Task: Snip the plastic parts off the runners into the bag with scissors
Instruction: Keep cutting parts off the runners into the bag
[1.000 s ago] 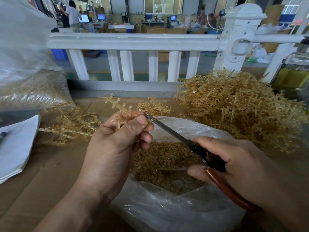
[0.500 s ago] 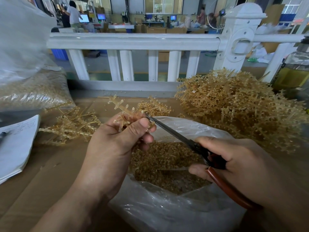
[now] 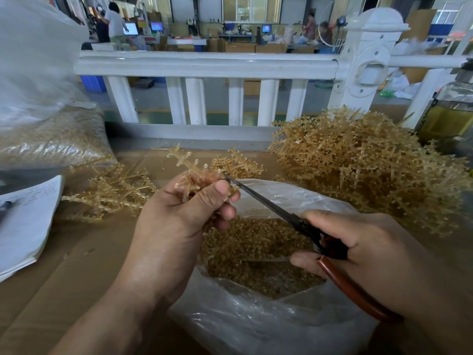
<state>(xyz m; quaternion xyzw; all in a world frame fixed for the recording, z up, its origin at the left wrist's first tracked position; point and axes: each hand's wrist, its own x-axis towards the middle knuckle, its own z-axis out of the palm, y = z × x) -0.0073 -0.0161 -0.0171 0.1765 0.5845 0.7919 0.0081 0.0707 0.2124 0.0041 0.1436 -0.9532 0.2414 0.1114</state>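
Runner [image 3: 189, 165] pinched in left hand [image 3: 174, 226] near bag [image 3: 256, 324], right hand [image 3: 371, 247] clasping scissors [image 3: 268, 206], tips at runner.

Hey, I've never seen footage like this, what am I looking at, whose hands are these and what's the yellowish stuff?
No machine here: a person works with bare hands, filmed by a camera worn on the head, looking down. The left hand holds a branched plastic runner above an open clear bag. The right hand grips scissors, blade tips at the runner. Snipped parts lie in the bag. On the cardboard surface lie a large pile of runners at right, a smaller pile at left, and paper sheets at far left. A white railing stands behind.
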